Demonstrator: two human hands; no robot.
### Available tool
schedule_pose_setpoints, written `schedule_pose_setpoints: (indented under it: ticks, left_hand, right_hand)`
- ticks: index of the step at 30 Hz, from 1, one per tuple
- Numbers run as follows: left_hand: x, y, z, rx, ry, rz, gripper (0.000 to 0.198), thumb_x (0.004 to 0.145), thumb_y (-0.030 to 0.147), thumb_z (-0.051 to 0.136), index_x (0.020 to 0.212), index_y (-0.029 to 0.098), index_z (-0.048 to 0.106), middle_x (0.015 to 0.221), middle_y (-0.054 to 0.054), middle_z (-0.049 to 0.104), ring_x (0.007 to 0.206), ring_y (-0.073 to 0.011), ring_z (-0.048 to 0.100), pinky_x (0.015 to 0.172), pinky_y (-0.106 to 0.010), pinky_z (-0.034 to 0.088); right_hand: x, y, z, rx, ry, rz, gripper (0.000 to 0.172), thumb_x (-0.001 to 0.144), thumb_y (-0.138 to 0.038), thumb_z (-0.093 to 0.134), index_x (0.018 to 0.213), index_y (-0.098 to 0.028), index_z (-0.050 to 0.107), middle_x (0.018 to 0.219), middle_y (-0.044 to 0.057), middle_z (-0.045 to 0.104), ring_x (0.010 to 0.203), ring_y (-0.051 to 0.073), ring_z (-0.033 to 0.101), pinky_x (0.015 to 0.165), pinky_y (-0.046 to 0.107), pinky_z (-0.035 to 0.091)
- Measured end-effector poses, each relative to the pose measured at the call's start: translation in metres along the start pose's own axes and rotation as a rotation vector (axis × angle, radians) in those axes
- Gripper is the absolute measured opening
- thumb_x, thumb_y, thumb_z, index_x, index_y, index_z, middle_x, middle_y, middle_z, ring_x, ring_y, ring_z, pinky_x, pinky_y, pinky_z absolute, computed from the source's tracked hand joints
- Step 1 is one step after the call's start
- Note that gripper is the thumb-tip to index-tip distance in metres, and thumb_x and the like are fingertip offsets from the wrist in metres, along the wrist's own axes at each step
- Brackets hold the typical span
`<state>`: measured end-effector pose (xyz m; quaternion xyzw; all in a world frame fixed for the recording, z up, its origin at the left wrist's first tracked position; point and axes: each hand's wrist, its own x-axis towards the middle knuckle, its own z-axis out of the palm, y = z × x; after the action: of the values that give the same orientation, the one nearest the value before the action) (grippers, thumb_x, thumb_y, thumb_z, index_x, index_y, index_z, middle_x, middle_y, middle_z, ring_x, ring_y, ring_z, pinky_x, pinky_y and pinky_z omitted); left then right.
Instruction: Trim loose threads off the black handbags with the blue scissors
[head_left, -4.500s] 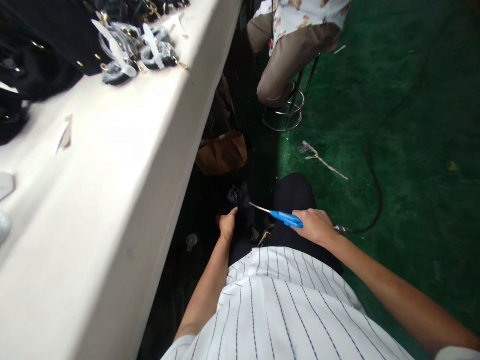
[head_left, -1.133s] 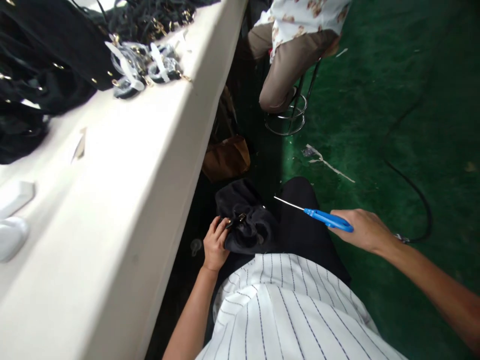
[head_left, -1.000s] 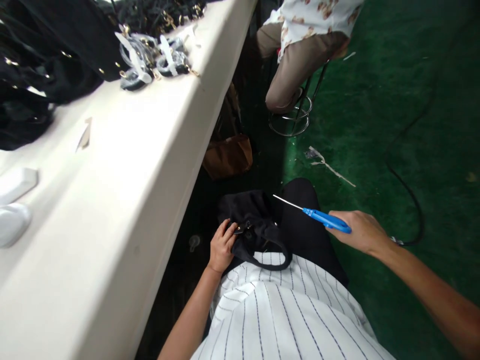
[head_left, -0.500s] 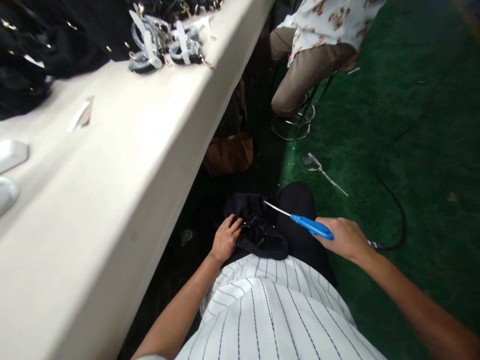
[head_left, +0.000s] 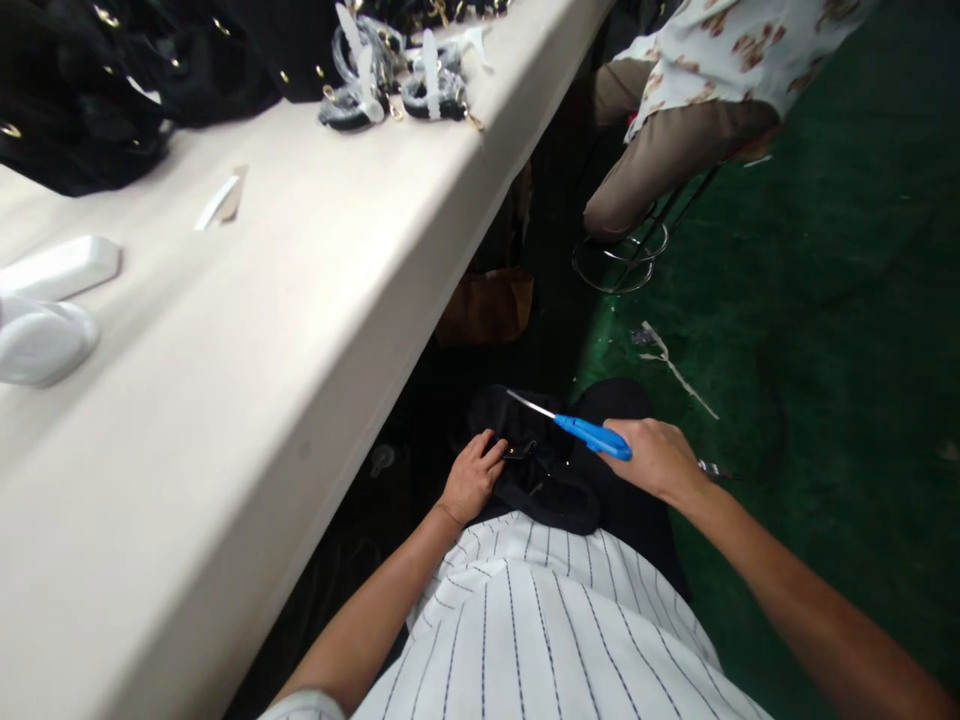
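Note:
On my lap lies a black fabric bag [head_left: 559, 495] with small shiny metal fittings. My left hand [head_left: 472, 476] grips its left side, fingers bent over the cloth. My right hand [head_left: 660, 456] is closed around the handle of a blue air blow gun [head_left: 594, 436]. Its thin metal nozzle points left and away from me, over the far part of the bag. A metal fitting [head_left: 712, 468] shows behind my right wrist. Dark cloth against dark trousers hides the bag's exact outline.
Left of me runs a white table [head_left: 300, 330]. It carries black bags [head_left: 217, 60], wrapped straps [head_left: 435, 90], a paper strip [head_left: 217, 203] and white plastic objects [head_left: 45, 340]. A person [head_left: 690, 130] sits on a stool ahead. A brown bag [head_left: 487, 305] stands under the table.
The view has swung left, so the table and the seated person appear further right. My right hand has brought the air blow gun closer to my left hand. The left hand still holds the bag.

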<state>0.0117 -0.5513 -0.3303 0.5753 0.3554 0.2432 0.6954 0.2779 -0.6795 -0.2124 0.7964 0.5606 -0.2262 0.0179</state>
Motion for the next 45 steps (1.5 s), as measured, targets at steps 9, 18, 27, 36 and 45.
schedule_pose_setpoints:
  ticks: [9, 18, 27, 36, 45]
  left_hand:
    - [0.001, -0.018, -0.002, 1.220, -0.256, 0.593, 0.033, 0.102, 0.016, 0.040, 0.101, 0.018, 0.073, 0.129, -0.007, 0.067, 0.138, -0.0302, 0.049, 0.118, -0.048, 0.044]
    - [0.002, -0.015, 0.001, 1.376, -0.192, 0.747, 0.022, 0.098, 0.015, 0.051, 0.096, 0.016, 0.073, 0.128, -0.006, 0.067, 0.131, -0.0296, 0.053, 0.116, -0.052, 0.043]
    - [0.000, -0.009, 0.000, 1.345, -0.120, 0.700, 0.019, 0.095, 0.012, 0.055, 0.095, 0.019, 0.073, 0.126, -0.005, 0.068, 0.128, -0.0307, 0.054, 0.114, -0.057, 0.039]
    - [-0.002, -0.008, -0.006, 1.301, -0.102, 0.748, 0.018, 0.094, 0.010, 0.055, 0.093, 0.018, 0.072, 0.121, -0.003, 0.071, 0.122, -0.0312, 0.055, 0.109, -0.057, 0.041]
    - [-0.003, -0.010, -0.015, 1.298, -0.130, 0.757, 0.024, 0.093, 0.009, 0.055, 0.097, 0.021, 0.075, 0.121, -0.006, 0.071, 0.122, -0.0330, 0.053, 0.106, -0.060, 0.041]
  right_hand:
    - [0.011, -0.017, -0.011, -0.058, -0.123, -0.078, 0.012, 0.090, -0.029, 0.065, 0.078, -0.024, 0.066, 0.068, 0.000, 0.063, 0.066, 0.021, 0.061, 0.059, 0.029, 0.030]
    - [0.017, -0.024, -0.023, -0.124, -0.201, -0.098, 0.013, 0.090, -0.027, 0.063, 0.078, -0.023, 0.066, 0.067, 0.003, 0.063, 0.064, 0.022, 0.060, 0.058, 0.031, 0.030]
    - [-0.006, 0.005, -0.021, -0.103, -0.204, -0.008, 0.016, 0.088, -0.028, 0.063, 0.073, -0.023, 0.061, 0.066, 0.002, 0.062, 0.063, 0.023, 0.060, 0.058, 0.031, 0.031]
    - [-0.038, 0.035, -0.007, -0.061, -0.203, 0.120, 0.016, 0.088, -0.029, 0.061, 0.073, -0.024, 0.061, 0.067, 0.001, 0.061, 0.064, 0.023, 0.059, 0.059, 0.031, 0.030]
    - [-0.060, 0.043, 0.000, 0.013, -0.211, 0.178, 0.015, 0.085, -0.026, 0.064, 0.071, -0.023, 0.062, 0.066, 0.000, 0.062, 0.066, 0.022, 0.060, 0.058, 0.030, 0.029]
